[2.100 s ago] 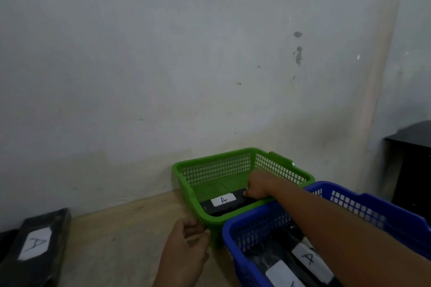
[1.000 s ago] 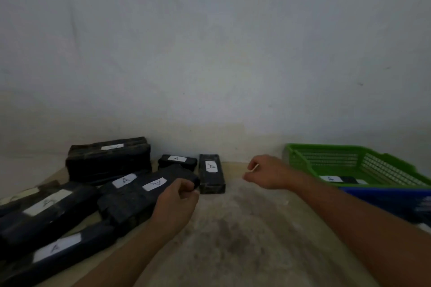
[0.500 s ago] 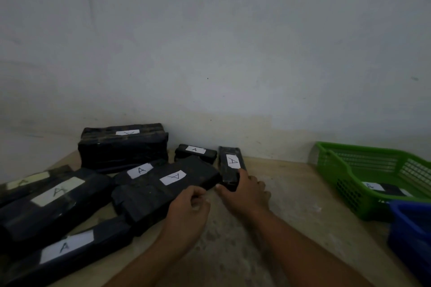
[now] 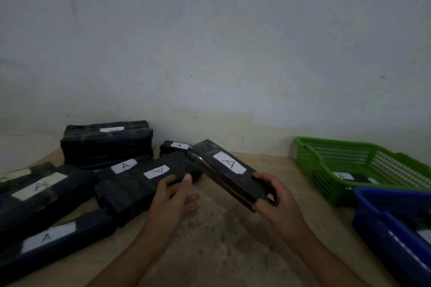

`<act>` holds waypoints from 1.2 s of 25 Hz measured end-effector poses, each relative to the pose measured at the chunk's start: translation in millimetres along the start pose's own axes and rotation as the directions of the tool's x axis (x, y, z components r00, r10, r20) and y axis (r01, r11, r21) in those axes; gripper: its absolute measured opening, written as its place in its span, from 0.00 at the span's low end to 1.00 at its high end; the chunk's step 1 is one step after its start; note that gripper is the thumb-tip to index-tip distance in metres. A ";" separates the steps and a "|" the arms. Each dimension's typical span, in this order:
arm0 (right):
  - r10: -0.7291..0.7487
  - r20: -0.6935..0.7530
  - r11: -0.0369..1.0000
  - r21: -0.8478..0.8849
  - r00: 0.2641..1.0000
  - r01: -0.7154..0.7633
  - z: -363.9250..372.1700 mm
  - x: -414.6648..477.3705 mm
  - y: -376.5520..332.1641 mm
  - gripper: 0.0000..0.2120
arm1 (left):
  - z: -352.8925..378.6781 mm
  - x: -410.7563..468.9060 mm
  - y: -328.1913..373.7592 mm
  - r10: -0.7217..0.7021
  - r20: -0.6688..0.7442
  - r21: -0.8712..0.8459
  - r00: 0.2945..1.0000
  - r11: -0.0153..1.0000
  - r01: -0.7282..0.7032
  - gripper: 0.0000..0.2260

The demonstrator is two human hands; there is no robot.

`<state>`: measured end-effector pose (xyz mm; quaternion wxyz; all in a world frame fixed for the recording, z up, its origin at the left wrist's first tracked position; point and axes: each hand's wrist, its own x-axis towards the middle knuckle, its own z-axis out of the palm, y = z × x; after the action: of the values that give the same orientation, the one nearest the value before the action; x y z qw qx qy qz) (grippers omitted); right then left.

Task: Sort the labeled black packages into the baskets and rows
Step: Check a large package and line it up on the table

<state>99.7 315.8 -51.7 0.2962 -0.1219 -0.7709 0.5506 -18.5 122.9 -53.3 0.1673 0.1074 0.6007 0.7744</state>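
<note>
My right hand (image 4: 276,200) grips the near end of a long black package (image 4: 224,170) with a white "A" label, lifted and tilted above the table. Thumb and fingers of my left hand (image 4: 173,196) rest on the end of a bigger black "A" package (image 4: 142,184) lying on the table. Several more black "A" packages lie at the left: a thick block (image 4: 106,142) by the wall, a small one (image 4: 175,147) behind, and long ones (image 4: 42,191) at the front left. A green basket (image 4: 310,158) at the right holds one labeled package (image 4: 349,177). A blue basket (image 4: 377,223) stands in front of it.
The wooden table (image 4: 228,240) meets a pale wall (image 4: 210,53) at the back. The baskets stand side by side at the right edge, the blue one nearer me with packages inside, mostly cut off.
My right hand left the green basket, crossed to the pile and has picked up the narrow "A" package, which now tilts off the table. My left hand moved onto the bigger package.
</note>
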 end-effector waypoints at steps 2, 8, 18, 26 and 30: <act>-0.002 0.096 0.992 0.128 0.995 -0.011 -19.2 -22.5 -9.7 0.30 | 3.2 -7.9 9.9 -0.112 0.081 -0.126 0.990 0.985 0.121 0.26; -0.033 0.286 0.985 0.171 0.958 -0.017 -48.8 -37.8 -2.8 0.38 | -18.9 -18.8 0.4 -0.106 0.374 -0.300 0.921 0.926 0.228 0.19; 0.298 0.232 0.737 0.560 0.926 -0.378 -26.0 -30.3 12.5 0.31 | -5.7 -17.9 -20.5 -0.090 0.213 -0.047 0.973 0.994 0.102 0.14; 0.242 -0.204 0.958 0.208 0.949 -0.200 -8.7 -31.0 15.5 0.11 | -5.3 -17.9 -27.1 -0.030 0.291 0.000 0.956 0.999 0.032 0.14; 0.208 -0.150 0.958 0.232 0.967 -0.170 -6.6 -32.9 18.1 0.11 | -4.4 -16.2 -26.4 -0.049 0.223 0.010 0.974 0.999 0.048 0.09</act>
<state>127.2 310.5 -77.5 0.3194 -0.2093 -0.6624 0.6446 -1.7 118.6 -79.3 0.2523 0.1793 0.5821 0.7519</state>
